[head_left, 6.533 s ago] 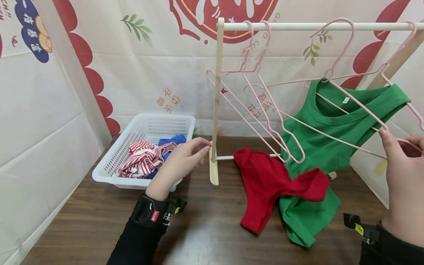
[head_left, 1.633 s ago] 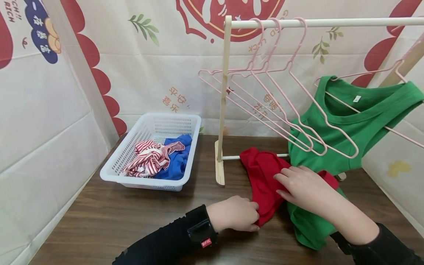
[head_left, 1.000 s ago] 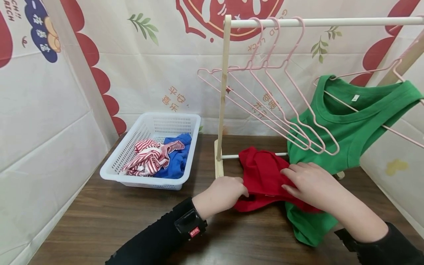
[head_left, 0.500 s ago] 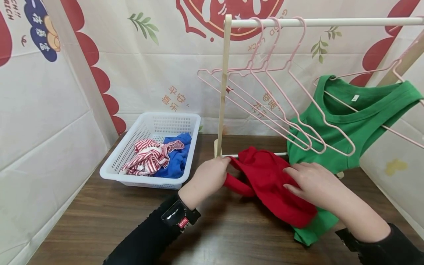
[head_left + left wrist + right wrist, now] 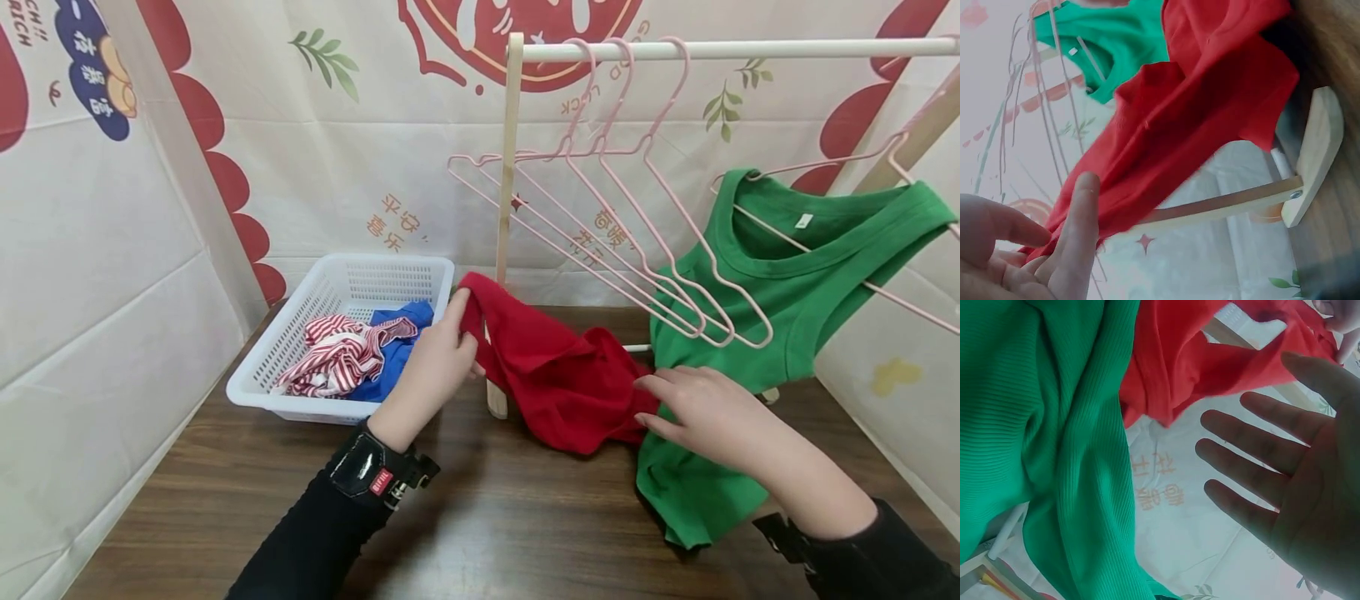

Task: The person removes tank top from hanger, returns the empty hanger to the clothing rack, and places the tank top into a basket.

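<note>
My left hand (image 5: 429,364) pinches one end of the red garment (image 5: 551,375), in front of the rack's wooden post (image 5: 511,125).
On the head feed I see the garment slope from that grip down toward the right hand (image 5: 705,418), beside the hanging green top (image 5: 813,307). The right-wrist view shows me that hand's fingers (image 5: 1250,439) free, straight and spread, apart from the cloth. Higher up, three pink hangers (image 5: 679,87) hang on the rail (image 5: 787,51); a white basket (image 5: 300,407) with striped cloth (image 5: 341,358) and blue cloth (image 5: 392,367) stands leftward on the desk (image 5: 480,525).

Booth-like space: printed cloth walls (image 5: 337,183), wood-grain table (image 5: 465,533).
</note>
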